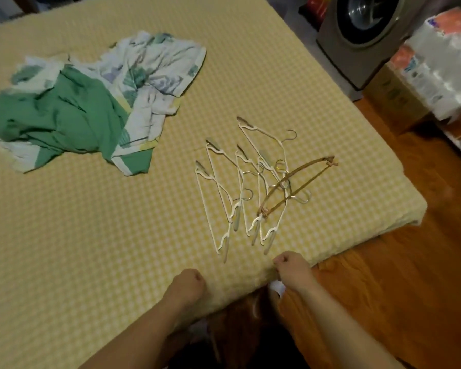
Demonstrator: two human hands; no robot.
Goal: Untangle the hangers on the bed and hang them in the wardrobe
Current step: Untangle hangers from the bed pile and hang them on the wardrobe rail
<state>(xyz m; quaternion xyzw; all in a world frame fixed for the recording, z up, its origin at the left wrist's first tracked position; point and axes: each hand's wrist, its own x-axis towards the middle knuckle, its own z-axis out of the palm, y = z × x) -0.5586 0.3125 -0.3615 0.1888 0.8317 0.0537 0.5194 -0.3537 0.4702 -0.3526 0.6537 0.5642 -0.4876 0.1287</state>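
Observation:
Several white hangers [225, 193] with metal hooks lie overlapping on the yellow checked bed [91, 235], near its right corner. A brown curved hanger [296, 182] rests across the right ones. My left hand [188, 284] sits on the bed near its front edge, fingers curled into a fist, holding nothing. At the bed's edge, just below the hangers, is my right hand [290, 270], also curled with nothing in it. Neither hand touches a hanger. No wardrobe is in view.
A crumpled green and white floral cloth [91, 102] lies on the bed's far left. A washing machine [365, 30] stands at the back right, with a cardboard box [394, 99] and wrapped packs [442, 62] beside it. Wooden floor [383, 275] runs along the bed's right side.

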